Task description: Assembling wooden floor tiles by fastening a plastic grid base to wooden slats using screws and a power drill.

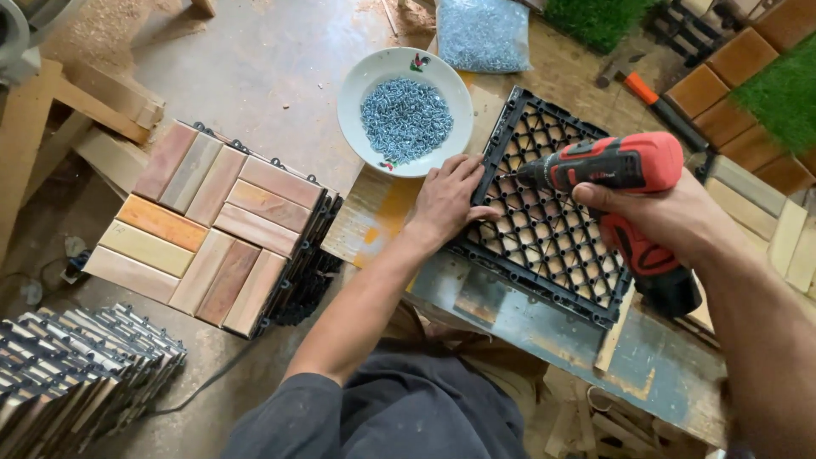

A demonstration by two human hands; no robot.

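Worn wooden bench [510,323], sawdusty floor: right hand [671,212] grips red drill [620,170], left hand [446,200] flat, seemingly steadying black grid tile [552,246].

A small woodworking workshop where deck tiles are assembled, seen from above; a worn, paint-stained workbench [510,319] stands at centre, bearing a black plastic grid base [552,229]; a red cordless drill [625,183] lies over the grid; a white bowl [357,85] of screws sits at the far edge of the bench, with a clear bag of screws [483,32] beyond it; finished wooden-slat tiles [208,225] are stacked at left on the concrete floor [255,59]; further tiles [81,374] stand on edge at near left; sawdust [93,30] and timber offcuts [102,110] lie at far left; a hammer [637,81] rests at far right.
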